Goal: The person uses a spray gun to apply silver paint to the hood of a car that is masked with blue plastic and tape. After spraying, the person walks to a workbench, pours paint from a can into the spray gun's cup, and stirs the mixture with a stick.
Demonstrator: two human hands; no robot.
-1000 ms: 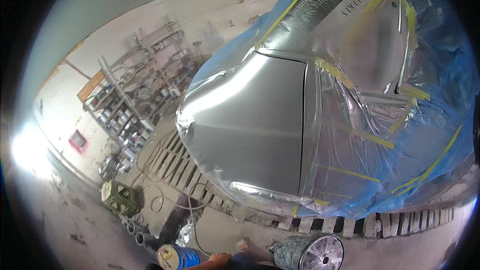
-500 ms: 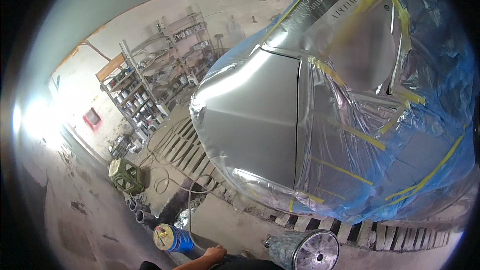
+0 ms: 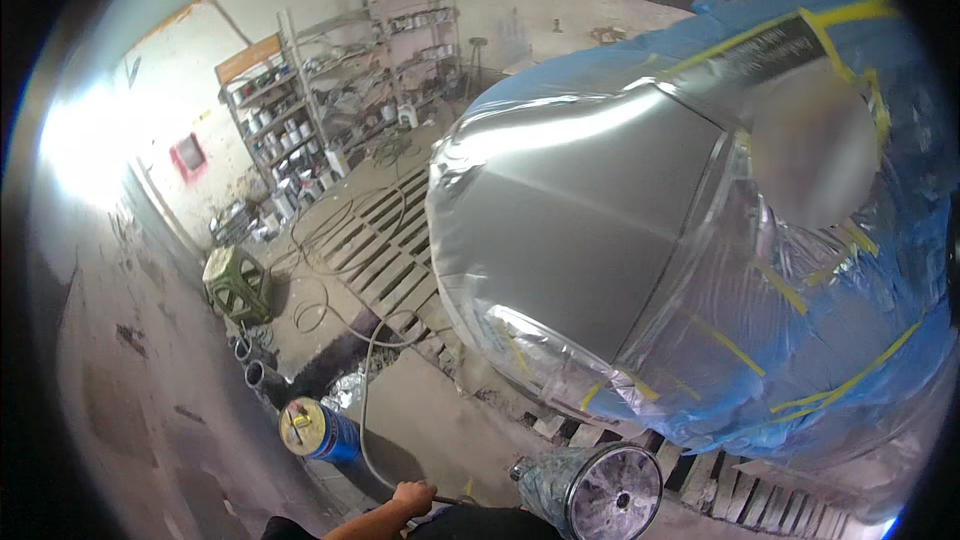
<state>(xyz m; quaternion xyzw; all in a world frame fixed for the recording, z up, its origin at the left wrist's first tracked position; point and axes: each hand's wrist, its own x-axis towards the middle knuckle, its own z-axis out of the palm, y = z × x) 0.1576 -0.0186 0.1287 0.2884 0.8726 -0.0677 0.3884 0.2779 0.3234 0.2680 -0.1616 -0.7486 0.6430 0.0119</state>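
My left hand [image 3: 413, 496] is closed around a grey hose [image 3: 365, 445] at the bottom middle. The hose runs up from it and loops on the floor. Left of the hand stands a blue can [image 3: 338, 433] with a yellow top. To its right is a plastic-wrapped metal container [image 3: 565, 490] with a shiny, stained round top. My right hand is out of view. A car fills the right side, its bare silver panel [image 3: 550, 230] framed by blue and clear masking sheet [image 3: 850, 340] and yellow tape.
A green plastic stool [image 3: 235, 285] stands left, near grey pipes [image 3: 258, 380]. A slatted floor grate [image 3: 370, 240] runs under the car. Shelves of cans [image 3: 285, 140] line the back wall, and a very bright light [image 3: 85, 145] shines at the left.
My view has shifted: the car sits further right and the blue can further left. My left arm shows more, with the hand higher in view.
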